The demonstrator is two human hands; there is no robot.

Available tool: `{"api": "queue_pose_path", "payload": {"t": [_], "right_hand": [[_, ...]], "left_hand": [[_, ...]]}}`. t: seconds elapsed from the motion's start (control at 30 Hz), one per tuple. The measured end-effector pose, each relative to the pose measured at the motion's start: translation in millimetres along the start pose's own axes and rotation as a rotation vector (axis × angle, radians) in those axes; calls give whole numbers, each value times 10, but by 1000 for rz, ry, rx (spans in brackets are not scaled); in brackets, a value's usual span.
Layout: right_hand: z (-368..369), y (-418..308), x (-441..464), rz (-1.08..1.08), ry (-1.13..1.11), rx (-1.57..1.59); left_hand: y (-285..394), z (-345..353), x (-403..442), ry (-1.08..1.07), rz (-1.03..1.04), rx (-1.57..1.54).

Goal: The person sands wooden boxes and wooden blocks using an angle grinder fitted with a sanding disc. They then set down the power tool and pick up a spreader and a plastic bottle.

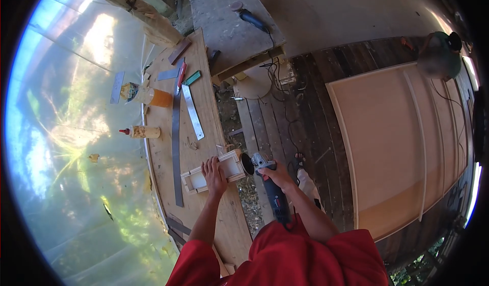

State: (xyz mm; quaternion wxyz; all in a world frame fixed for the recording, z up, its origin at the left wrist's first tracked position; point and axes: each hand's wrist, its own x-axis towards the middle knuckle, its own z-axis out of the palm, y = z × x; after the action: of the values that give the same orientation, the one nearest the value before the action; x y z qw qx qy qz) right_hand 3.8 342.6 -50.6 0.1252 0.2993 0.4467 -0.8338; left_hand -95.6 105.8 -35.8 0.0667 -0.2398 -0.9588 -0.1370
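My left hand lies across a small shallow wooden box with a pale inside, its fingers hooked over the far side. The box rests at the workbench's right edge. My right hand is wrapped round the neck of an angle grinder, whose dark body hangs toward me. The grinder's round disc is at the right end of the box; whether it touches the wood or spins I cannot tell.
On the workbench lie a long metal strip, a try square, a glue bottle and an orange-filled container. Another power tool lies on a grey table. A large framed panel and a crouching person are at right.
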Motion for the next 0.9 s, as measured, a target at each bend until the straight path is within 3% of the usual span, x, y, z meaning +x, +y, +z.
{"api": "queue_pose_path", "payload": {"t": [0.43, 0.9], "right_hand": [[126, -228, 359, -72, -44, -47], [40, -95, -247, -47, -30, -25]], "left_hand": [[5, -10, 5, -4, -6, -10], [-16, 42, 43, 23, 0, 0]]}}
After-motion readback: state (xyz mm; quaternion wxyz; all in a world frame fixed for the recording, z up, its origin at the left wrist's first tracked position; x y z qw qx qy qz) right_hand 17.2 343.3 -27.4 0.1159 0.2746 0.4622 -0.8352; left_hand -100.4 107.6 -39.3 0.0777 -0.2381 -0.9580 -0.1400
